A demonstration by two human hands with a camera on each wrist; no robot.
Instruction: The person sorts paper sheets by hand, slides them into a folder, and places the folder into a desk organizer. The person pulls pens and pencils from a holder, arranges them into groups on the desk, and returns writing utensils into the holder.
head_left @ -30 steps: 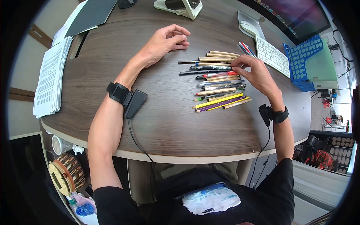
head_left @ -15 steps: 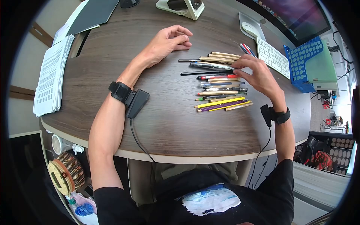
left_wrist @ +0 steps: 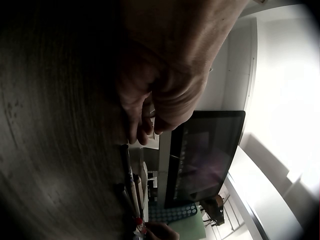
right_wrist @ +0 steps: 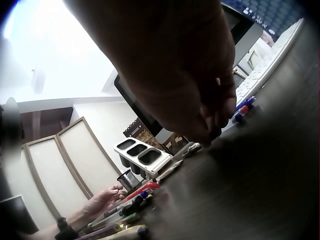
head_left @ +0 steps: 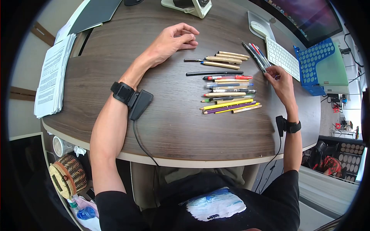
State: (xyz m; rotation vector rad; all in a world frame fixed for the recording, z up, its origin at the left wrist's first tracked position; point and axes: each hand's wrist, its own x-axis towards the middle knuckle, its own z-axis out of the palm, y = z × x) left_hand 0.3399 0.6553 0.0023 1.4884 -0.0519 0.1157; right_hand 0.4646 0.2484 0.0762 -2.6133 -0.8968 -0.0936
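At the right of the desk, my right hand (head_left: 282, 84) pinches the near end of a dark pen (head_left: 250, 54). This pen lies slanted alongside a small group of red, white and blue pens (head_left: 259, 53) by the keyboard. My left hand (head_left: 167, 44) rests on the desk with loosely curled fingers and nothing in them. To its right lies a row of pencils and pens: wooden pencils (head_left: 227, 59) at the far end, then a black pen (head_left: 214, 73), a red pen (head_left: 231, 77), and yellow and purple pencils (head_left: 231, 105) nearest me. In the right wrist view the fingertips are dark.
A white keyboard (head_left: 283, 57), mouse (head_left: 259, 28) and monitor (head_left: 308, 19) stand at the far right, with a blue perforated file holder (head_left: 304, 65) beside them. A stack of papers (head_left: 54, 79) is at the left edge. A white stand (head_left: 196, 8) is at the back.
My right hand has taken the dark pen out of the row and carried it right, to the pens by the keyboard. A gap shows in the row. My left hand has hardly moved.
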